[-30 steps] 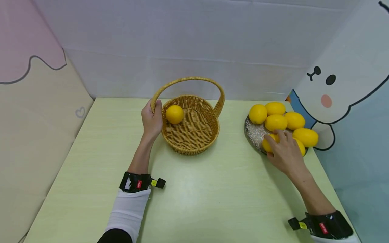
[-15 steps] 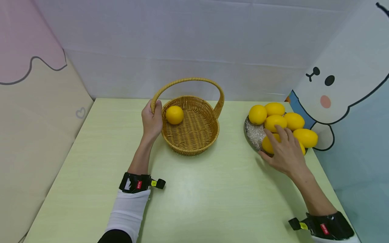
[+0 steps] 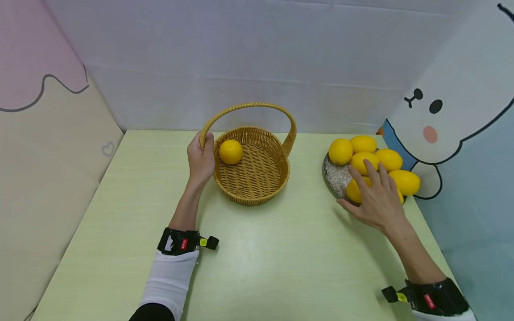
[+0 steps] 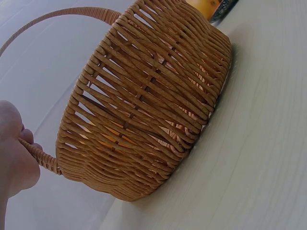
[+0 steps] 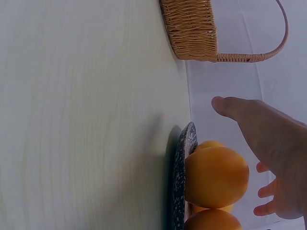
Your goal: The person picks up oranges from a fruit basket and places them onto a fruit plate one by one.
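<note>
My left hand grips the wicker basket's handle at its left end, as the left wrist view also shows. The round woven basket stands on the table with one lemon inside, at its left. At the right, a speckled plate bears several yellow lemons. Over the plate's near side hovers my right hand, its thumb and fingers spread above a lemon. In the right wrist view a gap shows between those fingers and the lemon. The hand partly hides another lemon at the near right.
A pale green table carries the basket and plate. A light wall sheet rises right behind its back edge. On the right stands a panel with a cartoon face, close to the plate.
My right hand's fingers have opened from around the near lemon and spread wider, the thumb moving out left past the plate's rim. The left hand and basket have stayed put.
</note>
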`<state>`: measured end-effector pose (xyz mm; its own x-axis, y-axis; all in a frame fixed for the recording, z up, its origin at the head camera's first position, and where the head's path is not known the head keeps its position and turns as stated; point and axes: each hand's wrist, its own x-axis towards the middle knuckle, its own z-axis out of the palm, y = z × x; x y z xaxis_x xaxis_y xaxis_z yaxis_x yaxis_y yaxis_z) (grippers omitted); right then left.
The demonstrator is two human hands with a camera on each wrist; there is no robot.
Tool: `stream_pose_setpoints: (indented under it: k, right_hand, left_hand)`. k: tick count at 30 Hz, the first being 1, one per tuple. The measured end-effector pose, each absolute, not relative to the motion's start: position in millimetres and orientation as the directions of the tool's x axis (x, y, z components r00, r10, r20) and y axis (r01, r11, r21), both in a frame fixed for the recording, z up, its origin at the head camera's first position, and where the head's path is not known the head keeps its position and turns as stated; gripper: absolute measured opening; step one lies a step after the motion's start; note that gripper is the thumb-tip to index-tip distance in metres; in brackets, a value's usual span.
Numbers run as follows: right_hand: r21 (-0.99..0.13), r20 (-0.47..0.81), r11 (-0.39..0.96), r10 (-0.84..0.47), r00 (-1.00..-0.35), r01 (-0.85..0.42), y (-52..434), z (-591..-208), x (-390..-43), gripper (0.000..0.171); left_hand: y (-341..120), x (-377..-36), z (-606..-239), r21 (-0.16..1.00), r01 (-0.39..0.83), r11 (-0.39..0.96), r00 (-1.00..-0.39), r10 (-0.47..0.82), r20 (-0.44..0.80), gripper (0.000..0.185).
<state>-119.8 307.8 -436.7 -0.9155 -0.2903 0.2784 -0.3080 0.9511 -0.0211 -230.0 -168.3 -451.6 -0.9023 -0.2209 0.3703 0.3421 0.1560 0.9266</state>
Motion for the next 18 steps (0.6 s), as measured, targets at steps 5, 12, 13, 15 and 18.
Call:
stream_pose_setpoints:
  k: [5, 12, 13, 15, 18]
  right_hand:
    - [-0.026, 0.271, 0.950, -0.291, -0.917, -0.310, 307, -436, -121, 0.103]
    - [-0.046, 0.265, 0.938, -0.320, -0.910, -0.344, 296, -429, -122, 0.101]
    - [-0.050, 0.264, 0.934, -0.328, -0.907, -0.353, 293, -427, -122, 0.101]
    - [-0.058, 0.262, 0.927, -0.344, -0.902, -0.370, 288, -425, -123, 0.101]
    - [-0.067, 0.254, 0.918, -0.362, -0.897, -0.390, 279, -421, -124, 0.102]
  left_hand:
    - [-168, -231, -451, 0.932, 0.327, 0.159, -0.906, -0.227, 0.356, 0.040]
    - [-169, -230, -452, 0.918, 0.359, 0.167, -0.894, -0.221, 0.389, 0.042]
    - [-169, -230, -452, 0.918, 0.360, 0.167, -0.894, -0.219, 0.391, 0.042]
    - [-169, -230, -452, 0.918, 0.360, 0.166, -0.894, -0.220, 0.390, 0.042]
    - [-169, -231, -453, 0.917, 0.364, 0.165, -0.894, -0.216, 0.393, 0.042]
